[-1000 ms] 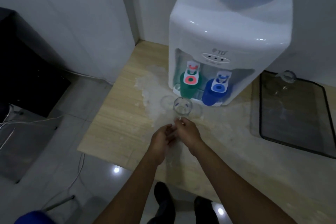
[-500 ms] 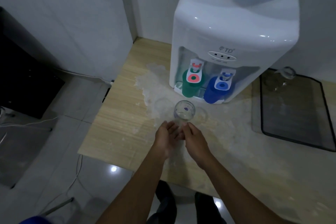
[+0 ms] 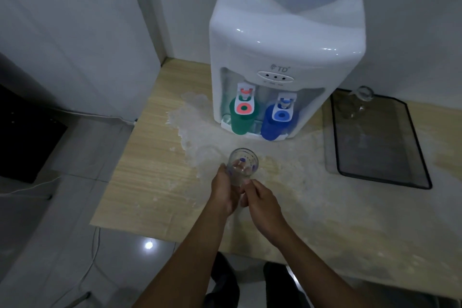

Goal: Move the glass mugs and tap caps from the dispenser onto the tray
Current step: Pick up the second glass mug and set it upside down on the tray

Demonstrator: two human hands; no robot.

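Observation:
A white water dispenser (image 3: 285, 45) stands at the back of the wooden counter. A green cap (image 3: 242, 121) sits under its red tap and a blue cap (image 3: 273, 127) under its blue tap. In front of it is a clear glass mug (image 3: 243, 164) with blue dots. My left hand (image 3: 223, 191) wraps around the mug's left side. My right hand (image 3: 262, 204) grips its near lower edge with the fingertips. A dark-rimmed tray (image 3: 382, 179) lies to the right, with another glass mug (image 3: 357, 105) at its far end.
The counter (image 3: 150, 157) has a pale wet-looking patch around the dispenser. Its left and front edges drop to a tiled floor with cables. A white wall closes the back, and dark furniture (image 3: 25, 132) stands at far left.
My hands were clasped together below the mug, then parted. Now my left hand has closed around the mug and my right fingertips rest on it.

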